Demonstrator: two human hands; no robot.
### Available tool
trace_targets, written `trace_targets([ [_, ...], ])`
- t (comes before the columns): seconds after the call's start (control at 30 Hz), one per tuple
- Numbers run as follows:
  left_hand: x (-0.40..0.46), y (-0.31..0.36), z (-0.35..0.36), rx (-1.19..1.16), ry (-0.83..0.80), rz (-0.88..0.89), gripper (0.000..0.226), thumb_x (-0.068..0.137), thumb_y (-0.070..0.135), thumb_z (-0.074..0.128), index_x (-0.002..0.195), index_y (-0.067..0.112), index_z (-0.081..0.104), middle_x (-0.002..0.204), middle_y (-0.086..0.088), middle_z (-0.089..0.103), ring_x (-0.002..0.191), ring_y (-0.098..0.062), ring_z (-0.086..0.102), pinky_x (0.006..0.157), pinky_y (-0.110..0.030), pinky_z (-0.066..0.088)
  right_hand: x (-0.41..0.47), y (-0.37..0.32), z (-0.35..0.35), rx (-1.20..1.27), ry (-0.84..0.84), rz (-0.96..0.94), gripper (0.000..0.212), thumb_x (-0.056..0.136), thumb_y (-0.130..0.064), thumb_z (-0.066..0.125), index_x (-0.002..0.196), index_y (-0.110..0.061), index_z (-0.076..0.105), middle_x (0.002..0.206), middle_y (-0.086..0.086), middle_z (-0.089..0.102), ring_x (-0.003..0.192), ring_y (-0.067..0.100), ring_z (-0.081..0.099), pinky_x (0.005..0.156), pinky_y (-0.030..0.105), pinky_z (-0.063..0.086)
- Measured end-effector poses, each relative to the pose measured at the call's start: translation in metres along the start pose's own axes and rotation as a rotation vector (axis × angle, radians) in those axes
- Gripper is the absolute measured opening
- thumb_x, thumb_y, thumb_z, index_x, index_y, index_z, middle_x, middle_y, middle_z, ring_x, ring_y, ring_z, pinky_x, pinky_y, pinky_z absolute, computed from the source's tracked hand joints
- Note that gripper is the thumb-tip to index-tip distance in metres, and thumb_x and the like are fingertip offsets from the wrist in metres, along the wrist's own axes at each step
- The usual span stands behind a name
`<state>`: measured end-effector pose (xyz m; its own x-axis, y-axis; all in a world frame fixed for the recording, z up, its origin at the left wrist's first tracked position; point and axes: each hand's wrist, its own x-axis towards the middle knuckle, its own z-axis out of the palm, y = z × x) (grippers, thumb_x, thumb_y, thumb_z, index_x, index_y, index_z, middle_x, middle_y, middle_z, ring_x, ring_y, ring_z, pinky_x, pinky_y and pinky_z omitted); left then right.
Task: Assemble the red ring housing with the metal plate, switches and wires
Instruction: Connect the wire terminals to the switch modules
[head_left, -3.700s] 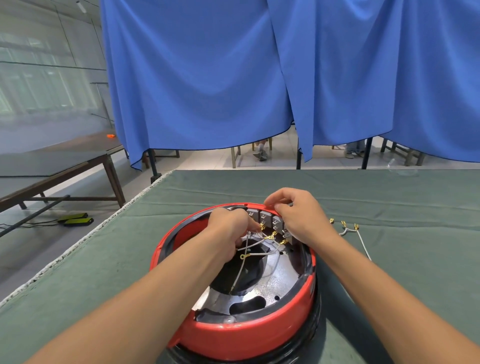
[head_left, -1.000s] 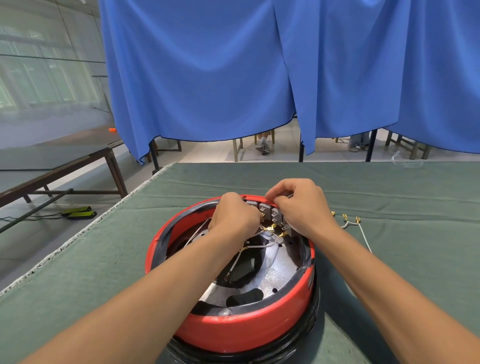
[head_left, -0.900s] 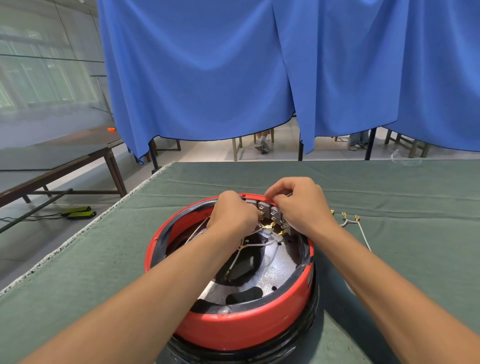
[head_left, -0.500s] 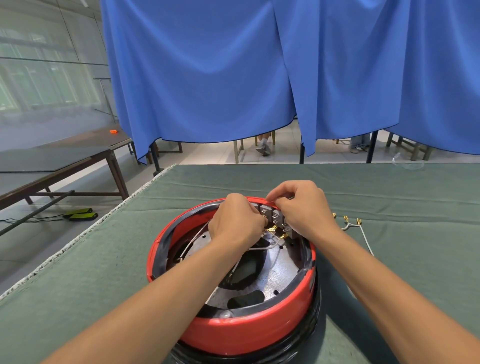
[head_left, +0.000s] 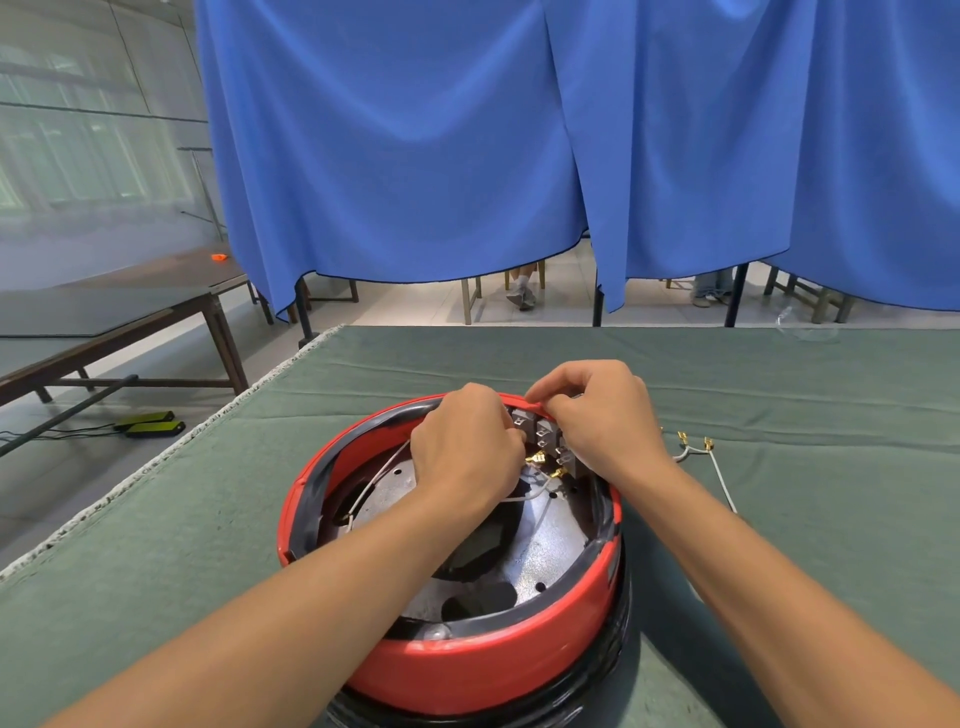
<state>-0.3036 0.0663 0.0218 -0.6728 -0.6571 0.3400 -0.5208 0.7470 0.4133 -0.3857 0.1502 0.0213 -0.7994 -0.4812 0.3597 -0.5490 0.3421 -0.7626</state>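
At frame centre, the left hand (head_left: 467, 457) is curling around thin, floppy wires (head_left: 530, 491); the right hand (head_left: 597, 415) is pinching the rigid red ring housing (head_left: 467, 670) rim beside small switches (head_left: 540, 434).

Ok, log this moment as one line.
left hand: at switches, grip hidden | right hand: pinching housing rim | spare wires: on cloth

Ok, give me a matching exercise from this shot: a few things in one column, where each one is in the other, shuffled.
Things:
1. spare wires
2. metal plate
3. switches
4. right hand

Places:
A. inside the red ring housing, on its floor
B. on the green cloth, right of the housing
C. at the housing's far rim
D. on the far inner wall

Pairs: 1-B, 2-A, 3-D, 4-C
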Motion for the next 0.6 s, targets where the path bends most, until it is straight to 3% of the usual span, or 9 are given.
trace_targets([
  [0.2, 0.001, 0.0, -0.009, 0.001, -0.063, -0.025, 0.015, 0.084, 0.024, 0.061, 0.086, 0.018, 0.074, 0.086, -0.001, 0.07, 0.085, -0.026, 0.063, 0.067, -0.031, 0.046, -0.001, 0.0, 0.0, 0.019, -0.009, 0.022, 0.033, 0.082, -0.007, 0.057, 0.066, -0.034, 0.069, 0.069, -0.013, 0.068, 0.072, 0.007, 0.063, 0.064, 0.025, 0.047],
  [0.43, -0.008, -0.007, -0.026, -0.012, 0.002, 0.062, 0.021, 0.08, 0.018, 0.057, 0.086, 0.023, 0.076, 0.089, 0.001, 0.072, 0.084, -0.024, 0.064, 0.073, -0.035, 0.054, -0.002, 0.0, -0.001, 0.052, -0.023, 0.037, 0.032, 0.086, -0.009, 0.056, 0.069, -0.033, 0.069, 0.077, -0.012, 0.07, 0.08, 0.009, 0.064, 0.074, 0.032, 0.053],
  [0.6, -0.013, -0.006, -0.025, 0.05, -0.149, 0.227, 0.013, 0.082, 0.026, 0.061, 0.088, 0.03, 0.072, 0.083, 0.008, 0.064, 0.089, -0.019, 0.061, 0.065, -0.028, 0.042, -0.003, -0.003, 0.0, 0.072, -0.022, 0.044, 0.035, 0.085, -0.009, 0.056, 0.064, -0.035, 0.066, 0.075, -0.014, 0.069, 0.081, 0.01, 0.065, 0.074, 0.031, 0.053],
])
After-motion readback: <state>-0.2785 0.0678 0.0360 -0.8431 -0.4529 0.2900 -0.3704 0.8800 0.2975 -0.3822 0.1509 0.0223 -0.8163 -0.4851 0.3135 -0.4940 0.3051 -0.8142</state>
